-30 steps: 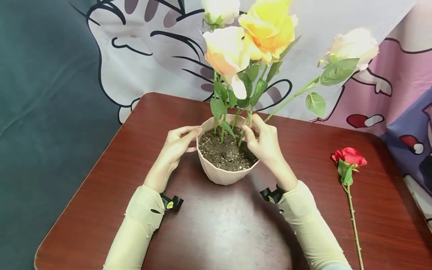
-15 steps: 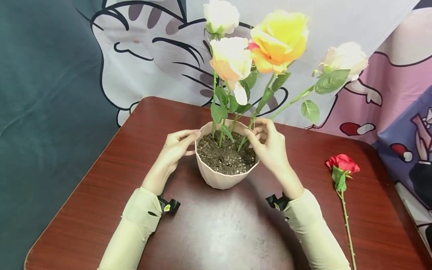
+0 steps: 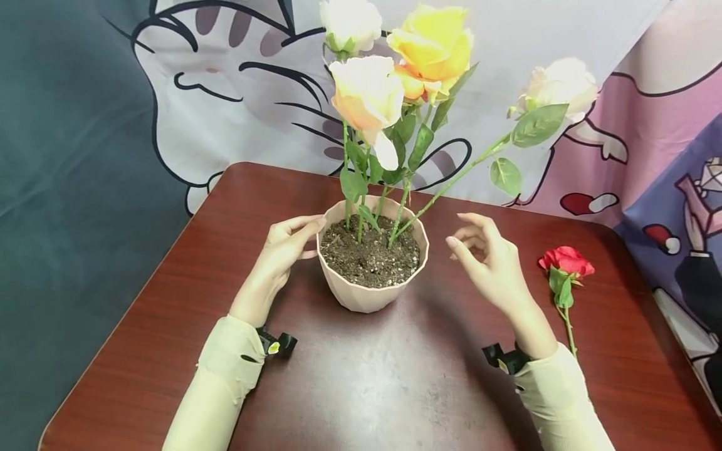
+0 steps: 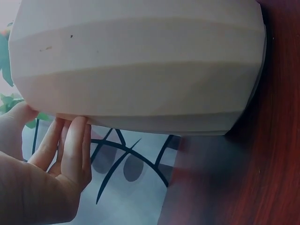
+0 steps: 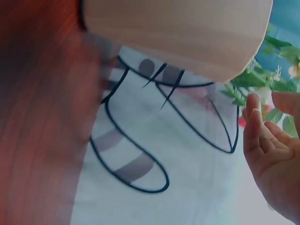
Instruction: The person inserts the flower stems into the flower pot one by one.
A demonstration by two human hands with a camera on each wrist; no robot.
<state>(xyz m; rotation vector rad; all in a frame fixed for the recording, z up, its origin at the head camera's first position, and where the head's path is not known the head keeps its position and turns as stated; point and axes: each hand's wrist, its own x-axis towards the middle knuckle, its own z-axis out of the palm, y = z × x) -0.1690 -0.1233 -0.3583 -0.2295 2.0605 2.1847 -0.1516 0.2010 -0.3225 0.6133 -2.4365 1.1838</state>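
Note:
A pale pink faceted flowerpot (image 3: 366,299) filled with dark soil (image 3: 366,260) stands on the table. Several rose stems are stuck in the soil, with a white rose (image 3: 351,25), a peach rose (image 3: 366,94) and a yellow rose (image 3: 431,47). Another pale rose (image 3: 558,88) leans far to the right. My left hand (image 3: 287,247) rests its fairly straight fingertips against the pot's left side at the rim; in the left wrist view, the fingers (image 4: 72,145) touch the outer wall. Right of the pot, my right hand (image 3: 493,263) hovers apart from it, fingers loosely bent around nothing.
A single red rose (image 3: 566,261) with a long stem lies on the right of the reddish-brown table (image 3: 186,300), its lower stem partly hidden by my right forearm. A cartoon-printed cloth (image 3: 214,125) hangs behind the table's far edge.
My right hand has let go of a rose stem in the pot and moved away to the right. The left hand keeps its place at the pot's rim.

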